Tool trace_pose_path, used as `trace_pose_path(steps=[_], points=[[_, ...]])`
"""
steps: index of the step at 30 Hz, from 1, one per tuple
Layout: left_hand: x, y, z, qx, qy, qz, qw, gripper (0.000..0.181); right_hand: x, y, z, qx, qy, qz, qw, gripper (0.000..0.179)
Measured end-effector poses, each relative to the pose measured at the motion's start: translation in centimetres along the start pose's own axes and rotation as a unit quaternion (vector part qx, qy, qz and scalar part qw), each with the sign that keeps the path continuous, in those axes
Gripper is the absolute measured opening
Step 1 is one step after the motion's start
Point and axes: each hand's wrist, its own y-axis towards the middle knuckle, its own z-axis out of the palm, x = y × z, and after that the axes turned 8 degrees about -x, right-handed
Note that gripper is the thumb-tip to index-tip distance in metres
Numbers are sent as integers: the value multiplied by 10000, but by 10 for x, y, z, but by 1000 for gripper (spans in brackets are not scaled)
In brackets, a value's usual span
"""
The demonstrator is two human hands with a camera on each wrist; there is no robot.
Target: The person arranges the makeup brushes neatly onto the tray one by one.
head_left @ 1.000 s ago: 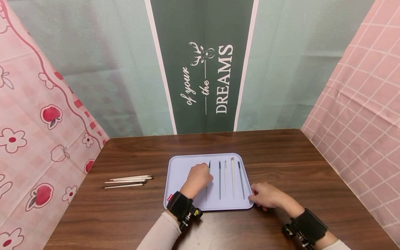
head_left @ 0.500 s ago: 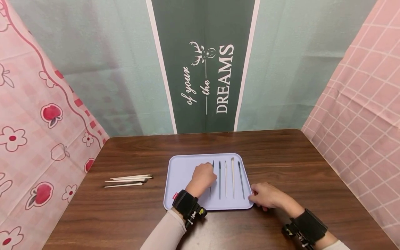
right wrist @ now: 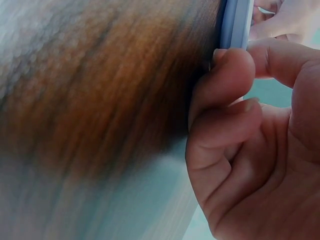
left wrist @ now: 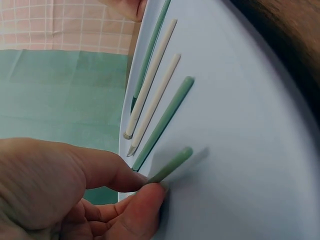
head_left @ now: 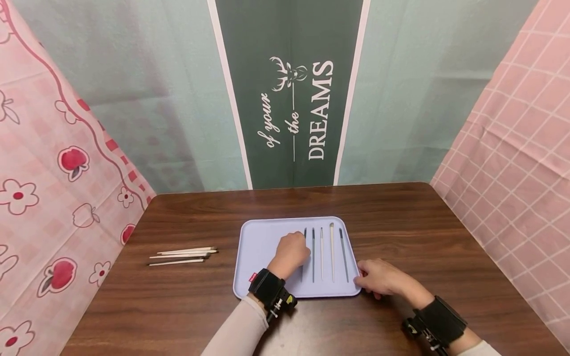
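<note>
My left hand [head_left: 291,251] pinches a slim green makeup brush [left wrist: 172,165] between thumb and fingers, over the lilac tray [head_left: 258,247]. In the left wrist view its handle end tilts up off the tray and casts a shadow; the hand hides the rest. Just right of it, several brushes lie roughly parallel on the tray: a green brush [head_left: 313,257], a thin white brush [head_left: 322,257], a longer white brush [head_left: 332,257] and another green brush [head_left: 344,257]. My right hand [head_left: 380,278] grips the tray's near right corner, with fingers curled at the rim [right wrist: 235,27].
Left of the tray, several pale-handled brushes [head_left: 182,255] lie in a loose bunch on the brown wooden table [head_left: 187,301]. A green curtain [head_left: 291,173] hangs behind the table, and pink cloths [head_left: 503,163] stand at both sides.
My left hand has moved a little to the right with the green brush, bringing it close alongside the row on the tray. The right hand has stayed at the corner.
</note>
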Motion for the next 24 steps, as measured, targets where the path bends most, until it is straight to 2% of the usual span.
trace_pose_path(steps=[14, 20, 24], points=[[0, 1, -2, 184, -73, -149, 9997, 15, 0, 0, 0, -47, -43, -85, 9999, 21], [4, -4, -7, 65, -55, -65, 9999, 15, 0, 1, 1, -51, -35, -58, 10000, 20], [10, -11, -16, -77, 176, -1, 9998, 21, 1, 0, 1, -64, -32, -116, 9999, 20]])
